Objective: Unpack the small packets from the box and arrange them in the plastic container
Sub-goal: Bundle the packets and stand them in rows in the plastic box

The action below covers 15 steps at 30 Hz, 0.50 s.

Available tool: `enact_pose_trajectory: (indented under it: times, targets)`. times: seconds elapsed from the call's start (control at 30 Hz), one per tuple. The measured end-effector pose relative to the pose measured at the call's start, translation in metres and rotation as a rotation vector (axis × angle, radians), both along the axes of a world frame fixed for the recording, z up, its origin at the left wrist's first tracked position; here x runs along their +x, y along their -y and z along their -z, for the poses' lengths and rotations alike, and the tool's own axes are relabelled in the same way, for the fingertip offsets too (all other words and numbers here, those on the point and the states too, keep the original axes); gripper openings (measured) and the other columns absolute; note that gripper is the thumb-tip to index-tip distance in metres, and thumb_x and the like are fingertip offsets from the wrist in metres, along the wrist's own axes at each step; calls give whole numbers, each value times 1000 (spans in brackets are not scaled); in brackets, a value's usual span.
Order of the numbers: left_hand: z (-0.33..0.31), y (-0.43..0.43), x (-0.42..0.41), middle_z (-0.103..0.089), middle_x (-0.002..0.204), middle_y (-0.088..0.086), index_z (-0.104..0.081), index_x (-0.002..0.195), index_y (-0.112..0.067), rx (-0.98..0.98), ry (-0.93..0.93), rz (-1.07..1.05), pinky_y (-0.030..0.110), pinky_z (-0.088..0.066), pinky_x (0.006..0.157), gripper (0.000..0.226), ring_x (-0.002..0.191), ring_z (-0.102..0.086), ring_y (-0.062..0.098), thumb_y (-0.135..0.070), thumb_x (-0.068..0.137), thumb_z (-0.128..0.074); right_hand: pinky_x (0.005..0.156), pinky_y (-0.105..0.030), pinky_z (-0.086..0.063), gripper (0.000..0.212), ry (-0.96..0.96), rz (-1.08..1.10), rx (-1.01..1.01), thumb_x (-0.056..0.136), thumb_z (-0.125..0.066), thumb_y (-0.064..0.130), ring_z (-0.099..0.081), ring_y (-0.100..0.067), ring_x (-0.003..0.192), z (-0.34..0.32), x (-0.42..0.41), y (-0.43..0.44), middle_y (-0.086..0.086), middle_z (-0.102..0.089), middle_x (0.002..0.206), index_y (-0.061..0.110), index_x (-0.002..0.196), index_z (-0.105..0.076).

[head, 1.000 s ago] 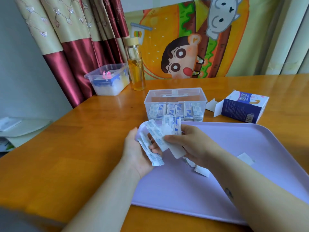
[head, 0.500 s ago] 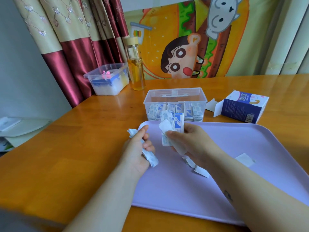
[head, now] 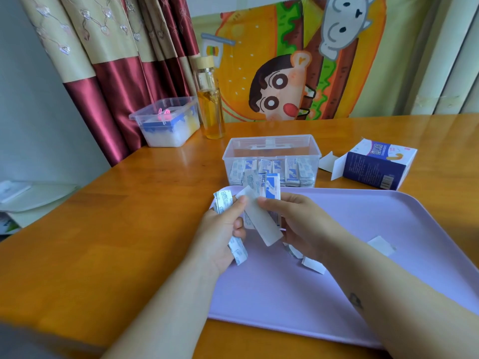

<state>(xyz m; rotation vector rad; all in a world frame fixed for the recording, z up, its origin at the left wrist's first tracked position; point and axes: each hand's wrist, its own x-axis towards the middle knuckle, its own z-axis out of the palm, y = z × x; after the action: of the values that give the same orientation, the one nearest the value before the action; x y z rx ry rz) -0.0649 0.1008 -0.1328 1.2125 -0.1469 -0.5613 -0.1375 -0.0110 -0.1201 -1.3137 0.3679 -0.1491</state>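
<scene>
Head view shows two bare hands held close together over the near left part of a purple tray (head: 363,229) on a wooden table (head: 129,216). The left hand (head: 220,229) curls its fingers round a small bunch of packets (head: 223,200), and the ends stick out above and below the fist. The right hand (head: 298,224) pinches a fan of packets (head: 269,185) between thumb and fingers. One long white packet (head: 261,221) (its plain side faces the camera) slants down across the front, and the left thumb lies against its top end.

The clear plastic container (head: 270,138) stands on the table just behind the far edge of the tray. A row of packets (head: 293,171) stands upright along its front wall. The blue and white box (head: 373,168) lies on its side to the right of the container, well apart from the hands, with its end flaps open. A few loose packets (head: 313,265) lie flat on the tray, some just under the right wrist and one farther right.

At the far left of the table sits a lidded tub (head: 168,123), and a bottle (head: 210,104) of yellow liquid stands just beside it. Behind them hang a red and cream curtain (head: 124,73) and a cartoon cloth (head: 298,73)
</scene>
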Motion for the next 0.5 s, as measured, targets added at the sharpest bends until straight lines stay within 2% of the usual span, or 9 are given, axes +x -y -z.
enact_pose_trajectory:
  times: [0.1,0.23,0.33,0.4,0.47,0.5]
  targets:
    - [-2,-1,0,-54,69,-1,-62,106,-10,1,-45,-12,11,-28,36,17,40,-37,2,-14,89,-61,65,-24,-51,14,-11,21,36,92,-58,19,-64,-17,85,-1,0,2,-6,-70,95,15,103,-66]
    - [-2,-3,3,-57,63,-4,-60,93,-12,-83,-191,-26,12,-26,36,10,43,-40,3,-11,94,-51,58,-22,-50,17,-46,136,-38,94,-54,20,-60,-14,80,-1,2,4,-5,-67,98,14,109,-62]
    - [-2,-4,9,-52,58,-7,-57,80,-20,-149,-333,-62,17,-33,48,23,51,-39,7,-11,95,-41,55,-20,-46,14,-43,172,-81,95,-53,20,-57,-11,70,-1,1,7,-2,-64,87,14,105,-61]
    - [-1,-7,13,-44,54,-9,-54,76,-22,-249,-469,-24,20,-38,51,24,54,-39,9,-14,93,-39,54,-20,-45,12,-41,122,-110,93,-55,20,-55,-14,68,0,-1,6,-5,-64,86,13,99,-64]
    - [-4,-9,13,-50,61,-13,-61,85,-21,-374,-603,77,17,-49,55,17,59,-51,3,-28,90,-46,54,-21,-43,13,-37,43,-170,92,-57,19,-51,-16,69,1,-1,2,-9,-65,85,13,96,-67]
    - [-8,-10,11,-62,77,-12,-65,95,-17,-395,-598,137,18,-54,70,31,74,-61,2,-42,90,-48,54,-21,-42,14,-38,5,-202,92,-57,20,-49,-16,68,2,0,-1,-9,-65,84,13,96,-69]
